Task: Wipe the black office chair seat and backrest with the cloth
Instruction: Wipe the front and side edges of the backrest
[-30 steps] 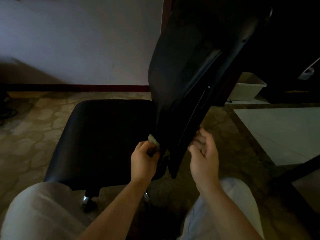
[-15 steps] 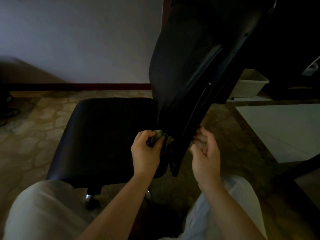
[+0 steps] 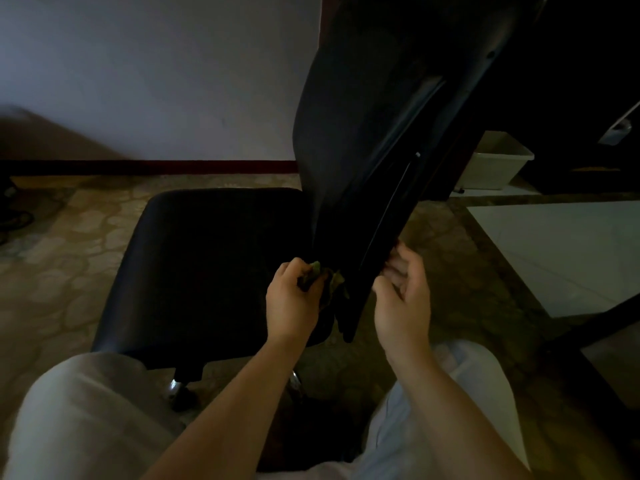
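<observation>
Wiping backrest (image 3: 363, 133) foot: my left hand (image 3: 291, 303) grips cloth (image 3: 316, 269) against it, right hand (image 3: 405, 306) loose-fingered on its opposite edge; next probably an upward stroke.

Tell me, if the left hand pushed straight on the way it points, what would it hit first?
The left hand would likely meet the backrest first, just past its cloth; depth is unclear.

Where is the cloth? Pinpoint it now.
Head view, lower centre: the cloth is bunched in the left hand against the lower edge of the backrest, over the seat, with the right hand opposite.
</observation>
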Available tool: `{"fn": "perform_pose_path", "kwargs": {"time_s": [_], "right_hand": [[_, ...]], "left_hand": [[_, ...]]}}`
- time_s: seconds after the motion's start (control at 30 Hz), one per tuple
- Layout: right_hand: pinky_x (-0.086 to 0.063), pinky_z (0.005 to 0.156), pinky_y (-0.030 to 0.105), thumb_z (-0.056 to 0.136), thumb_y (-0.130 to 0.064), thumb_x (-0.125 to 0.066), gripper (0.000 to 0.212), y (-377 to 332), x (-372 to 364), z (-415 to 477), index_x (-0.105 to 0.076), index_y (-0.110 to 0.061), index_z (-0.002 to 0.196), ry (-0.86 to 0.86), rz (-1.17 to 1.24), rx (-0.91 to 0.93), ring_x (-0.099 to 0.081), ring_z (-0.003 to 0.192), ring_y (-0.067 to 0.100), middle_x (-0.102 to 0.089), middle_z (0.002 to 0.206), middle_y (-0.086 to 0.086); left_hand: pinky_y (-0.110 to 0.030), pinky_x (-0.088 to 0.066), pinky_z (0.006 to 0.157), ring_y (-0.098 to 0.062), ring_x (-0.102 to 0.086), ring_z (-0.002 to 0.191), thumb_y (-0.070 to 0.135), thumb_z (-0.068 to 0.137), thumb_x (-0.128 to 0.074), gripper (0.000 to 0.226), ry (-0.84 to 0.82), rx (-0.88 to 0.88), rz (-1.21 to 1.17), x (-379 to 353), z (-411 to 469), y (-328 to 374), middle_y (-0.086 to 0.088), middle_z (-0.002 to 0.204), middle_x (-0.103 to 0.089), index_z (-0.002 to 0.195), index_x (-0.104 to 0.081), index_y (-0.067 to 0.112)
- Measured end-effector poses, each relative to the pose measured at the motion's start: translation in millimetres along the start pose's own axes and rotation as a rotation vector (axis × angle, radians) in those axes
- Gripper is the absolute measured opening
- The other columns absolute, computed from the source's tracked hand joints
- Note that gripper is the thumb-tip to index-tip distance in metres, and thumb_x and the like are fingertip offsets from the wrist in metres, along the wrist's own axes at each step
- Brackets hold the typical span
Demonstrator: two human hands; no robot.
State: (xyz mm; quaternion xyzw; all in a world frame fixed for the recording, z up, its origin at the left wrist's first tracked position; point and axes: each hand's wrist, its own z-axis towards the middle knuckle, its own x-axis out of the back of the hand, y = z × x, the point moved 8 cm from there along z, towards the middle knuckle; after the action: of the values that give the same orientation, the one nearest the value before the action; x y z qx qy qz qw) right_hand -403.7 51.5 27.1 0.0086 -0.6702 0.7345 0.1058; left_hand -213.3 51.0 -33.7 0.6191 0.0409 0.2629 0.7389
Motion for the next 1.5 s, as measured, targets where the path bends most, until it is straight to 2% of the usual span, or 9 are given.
{"fn": "perform_pose_path", "kwargs": {"time_s": [0.13, 0.37, 0.57, 0.67, 0.8, 1.0, 1.17, 1.4, 1.5], "right_hand": [[-0.049, 0.074, 0.009, 0.098, -0.010, -0.059, 0.046, -4.2, 2.2, 1.3, -0.046, -0.039, 0.131, 0.006, 0.006, -0.011, -0.059, 0.104, -0.009, -0.060, 0.121, -0.014], [-0.050, 0.085, 0.019, 0.098, -0.009, -0.059, 0.046, -3.6, 0.8, -2.5, -0.048, -0.040, 0.130, 0.002, 0.007, 0.012, -0.060, 0.112, 0.002, -0.061, 0.123, -0.014], [-0.052, 0.089, 0.024, 0.097, -0.008, -0.059, 0.047, -3.8, -0.1, -3.7, -0.048, -0.038, 0.132, -0.011, 0.012, 0.015, -0.060, 0.114, 0.003, -0.061, 0.126, -0.011], [-0.053, 0.085, 0.016, 0.097, -0.006, -0.060, 0.048, -4.3, -2.5, -4.0, -0.049, -0.033, 0.134, -0.033, 0.025, 0.019, -0.059, 0.115, 0.004, -0.060, 0.127, -0.009], [-0.050, 0.091, 0.012, 0.096, -0.003, -0.059, 0.048, -4.7, -2.6, -6.7, -0.048, -0.030, 0.135, -0.069, 0.039, 0.025, -0.059, 0.118, 0.005, -0.059, 0.130, -0.006], [-0.050, 0.086, 0.011, 0.096, 0.000, -0.057, 0.049, -6.2, -4.2, -12.0, -0.049, -0.036, 0.128, -0.078, 0.044, 0.044, -0.061, 0.116, 0.003, -0.062, 0.126, -0.008], [-0.049, 0.086, 0.010, 0.095, 0.001, -0.057, 0.048, -6.9, -5.8, -16.4, -0.051, -0.033, 0.128, -0.018, 0.048, 0.065, -0.061, 0.112, -0.001, -0.063, 0.123, -0.008], [-0.049, 0.087, 0.008, 0.095, 0.000, -0.058, 0.051, -8.5, -12.6, -19.7, -0.049, -0.027, 0.137, -0.027, 0.047, 0.044, -0.060, 0.113, -0.001, -0.060, 0.127, -0.008], [-0.050, 0.094, 0.013, 0.095, 0.001, -0.058, 0.052, -10.7, -15.2, -22.2, -0.048, -0.024, 0.139, -0.038, 0.055, 0.047, -0.060, 0.115, 0.001, -0.059, 0.129, -0.006]], "left_hand": [[-0.017, -0.056, 0.074, -0.008, -0.068, 0.097, 0.015, 0.094, -0.069, 0.014, -0.082, 0.222, -0.039, -3.0, -13.1, -41.5, 0.009, 0.103, -0.067, 0.093, -0.065, 0.029], [-0.022, -0.058, 0.080, -0.005, -0.068, 0.093, 0.015, 0.092, -0.073, 0.010, 0.052, 0.118, -0.145, -1.2, -20.5, -20.9, 0.004, 0.100, -0.069, 0.093, -0.067, 0.022], [-0.028, -0.059, 0.081, -0.008, -0.068, 0.097, 0.015, 0.094, -0.070, 0.010, 0.035, 0.145, -0.160, -7.4, -13.0, -31.1, 0.002, 0.103, -0.068, 0.093, -0.064, 0.024], [-0.023, -0.059, 0.079, -0.005, -0.068, 0.096, 0.016, 0.095, -0.069, 0.011, 0.008, 0.244, -0.138, -19.3, -18.6, -51.3, 0.005, 0.102, -0.069, 0.093, -0.064, 0.026], [-0.017, -0.055, 0.073, -0.006, -0.067, 0.092, 0.016, 0.095, -0.069, 0.011, -0.031, 0.399, -0.056, -39.6, -27.9, -74.9, 0.009, 0.095, -0.068, 0.094, -0.064, 0.026], [-0.030, -0.062, 0.081, -0.004, -0.071, 0.094, 0.016, 0.092, -0.071, 0.009, -0.031, 0.343, -0.189, -11.5, -39.0, -71.4, 0.004, 0.098, -0.073, 0.098, -0.068, 0.021], [-0.020, -0.059, 0.076, -0.003, -0.070, 0.093, 0.014, 0.093, -0.071, 0.008, -0.002, 0.262, -0.271, 0.7, -25.7, -41.7, 0.005, 0.095, -0.072, 0.096, -0.067, 0.020], [-0.020, -0.059, 0.079, -0.002, -0.068, 0.091, 0.012, 0.095, -0.068, 0.007, 0.029, 0.407, -0.232, -26.8, -40.0, -68.1, 0.006, 0.093, -0.069, 0.094, -0.065, 0.019], [-0.023, -0.058, 0.080, -0.006, -0.067, 0.095, 0.013, 0.096, -0.065, 0.012, -0.051, 0.502, -0.150, -47.5, -45.3, -89.2, 0.010, 0.098, -0.068, 0.102, -0.066, 0.023]]}}
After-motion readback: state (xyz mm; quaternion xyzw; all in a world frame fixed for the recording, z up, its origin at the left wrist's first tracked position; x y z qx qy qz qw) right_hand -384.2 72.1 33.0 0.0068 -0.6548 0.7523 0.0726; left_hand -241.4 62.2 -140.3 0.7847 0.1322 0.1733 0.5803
